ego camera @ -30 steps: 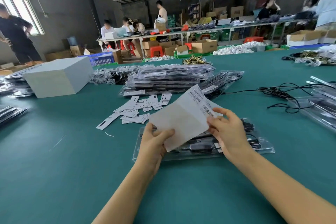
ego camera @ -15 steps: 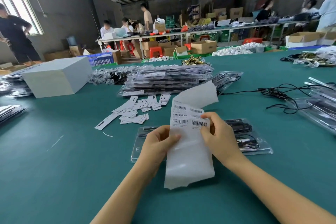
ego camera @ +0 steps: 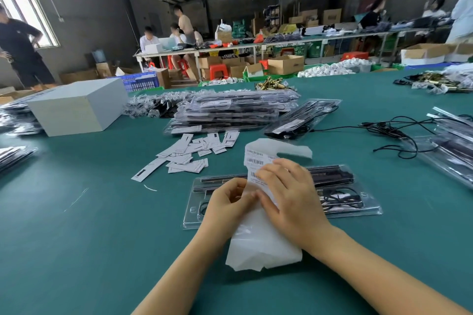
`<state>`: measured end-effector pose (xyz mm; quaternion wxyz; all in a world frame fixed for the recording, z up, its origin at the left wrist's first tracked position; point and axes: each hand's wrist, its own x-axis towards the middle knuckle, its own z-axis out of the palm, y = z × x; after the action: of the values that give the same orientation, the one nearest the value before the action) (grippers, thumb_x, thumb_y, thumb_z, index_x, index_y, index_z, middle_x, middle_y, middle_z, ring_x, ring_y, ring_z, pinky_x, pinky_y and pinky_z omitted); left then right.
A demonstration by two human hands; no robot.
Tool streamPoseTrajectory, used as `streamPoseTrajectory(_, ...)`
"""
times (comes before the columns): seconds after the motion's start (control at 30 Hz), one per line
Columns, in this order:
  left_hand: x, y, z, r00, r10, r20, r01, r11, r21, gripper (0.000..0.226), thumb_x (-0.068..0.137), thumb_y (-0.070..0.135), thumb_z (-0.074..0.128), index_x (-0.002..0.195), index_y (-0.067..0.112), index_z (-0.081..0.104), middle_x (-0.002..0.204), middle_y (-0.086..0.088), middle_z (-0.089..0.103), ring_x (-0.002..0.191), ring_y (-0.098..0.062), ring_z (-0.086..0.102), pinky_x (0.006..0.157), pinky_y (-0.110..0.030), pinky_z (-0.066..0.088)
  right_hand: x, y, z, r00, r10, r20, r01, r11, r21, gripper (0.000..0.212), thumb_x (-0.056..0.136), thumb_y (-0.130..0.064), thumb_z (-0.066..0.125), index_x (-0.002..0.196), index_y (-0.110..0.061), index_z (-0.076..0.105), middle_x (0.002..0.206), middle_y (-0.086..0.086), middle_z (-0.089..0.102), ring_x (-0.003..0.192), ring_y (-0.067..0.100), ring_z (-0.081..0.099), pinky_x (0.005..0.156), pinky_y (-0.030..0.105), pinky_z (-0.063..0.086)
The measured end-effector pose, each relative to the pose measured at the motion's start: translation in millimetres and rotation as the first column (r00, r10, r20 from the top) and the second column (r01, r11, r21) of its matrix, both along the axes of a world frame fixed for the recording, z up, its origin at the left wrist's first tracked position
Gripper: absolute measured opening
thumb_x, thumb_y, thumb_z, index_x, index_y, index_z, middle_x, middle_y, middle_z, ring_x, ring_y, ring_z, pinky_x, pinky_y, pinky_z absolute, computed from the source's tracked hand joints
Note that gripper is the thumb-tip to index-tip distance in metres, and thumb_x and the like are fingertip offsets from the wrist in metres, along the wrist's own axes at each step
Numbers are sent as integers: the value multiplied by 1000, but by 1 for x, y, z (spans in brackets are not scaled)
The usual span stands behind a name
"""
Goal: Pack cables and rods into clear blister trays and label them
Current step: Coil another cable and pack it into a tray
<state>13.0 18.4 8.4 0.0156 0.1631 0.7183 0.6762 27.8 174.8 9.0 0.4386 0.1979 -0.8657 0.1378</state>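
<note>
- Left hand (ego camera: 228,201) and right hand (ego camera: 289,194) each pinch the label sheet (ego camera: 261,238) above the blister tray (ego camera: 353,206)
- Tray holds black rods (ego camera: 330,176) and cable (ego camera: 340,198)

Only unreadable barcodes and fine print show on the label sheet (ego camera: 256,161).

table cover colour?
Teal green table cover, plain, no pattern; head view shows it.

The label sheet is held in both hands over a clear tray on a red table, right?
Not quite: the table is green, as the head view shows. The rest holds: the left hand and right hand hold the label sheet over the clear tray.
</note>
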Motion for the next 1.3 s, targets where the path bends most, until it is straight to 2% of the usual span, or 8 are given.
streamPoseTrajectory(0.1,0,0,-1,999,-21,-40,20,1000,-21,13,84,18,62,94,12,67,90,-8,70,82,-14,62,78,-29,50,-1,2,0,995,67,73,-66,998,-16,26,87,-25,55,103,-9,67,102,5,67,105,30,60,87,44,50)
streamPoseTrajectory(0.27,1,2,1,996,-33,-79,26,996,-87,13,90,0,59,92,9,68,82,-2,68,76,-11,59,74,-24,47,-3,4,2,988,134,78,-124,985,-115,14,85,-21,68,91,-8,67,91,2,66,91,26,59,82,40,50)
streamPoseTrajectory(0.5,2,6,-1,981,-15,-191,-17,986,-168,9,92,1,57,93,4,66,84,-15,66,73,-17,54,71,-34,45,-1,3,5,981,165,99,-138,962,-235,10,80,-18,74,83,-10,69,84,-1,66,85,21,57,79,29,44)
streamPoseTrajectory(0.67,1,5,-3,975,-12,-220,-35,978,-207,11,92,5,60,94,13,66,76,-8,62,67,-11,51,66,-27,41,-1,5,11,947,248,203,-149,902,-404,9,79,-18,78,83,-13,71,84,-5,67,84,18,56,78,30,45)
streamPoseTrajectory(0.93,1,7,-3,967,25,-253,-95,959,-269,20,91,7,60,101,22,67,67,19,59,61,2,47,61,-13,34,0,2,11,937,271,221,-154,887,-435,5,82,-10,73,87,-11,71,88,-2,64,84,13,55,77,26,45)
streamPoseTrajectory(1.03,2,8,-3,968,32,-251,-103,956,-275,24,90,8,61,102,28,66,68,24,58,63,2,49,62,-12,35,0,1,11,911,301,281,-93,816,-571,5,84,-9,70,85,-15,69,88,-4,61,83,13,56,74,23,45)
streamPoseTrajectory(1.13,2,7,-2,970,51,-237,-116,956,-268,27,89,8,63,97,34,64,73,19,62,66,0,52,64,-16,39,-3,3,13,893,333,302,-17,697,-717,11,87,-11,67,82,-21,66,90,-4,58,74,4,55,67,12,43)
streamPoseTrajectory(1.3,2,4,-1,982,88,-164,-130,957,-261,21,90,9,61,97,28,66,92,10,70,87,-10,64,81,-25,51,-13,21,22,879,398,263,105,378,-920,9,92,-11,60,84,-16,62,73,2,60,54,2,54,53,20,49)
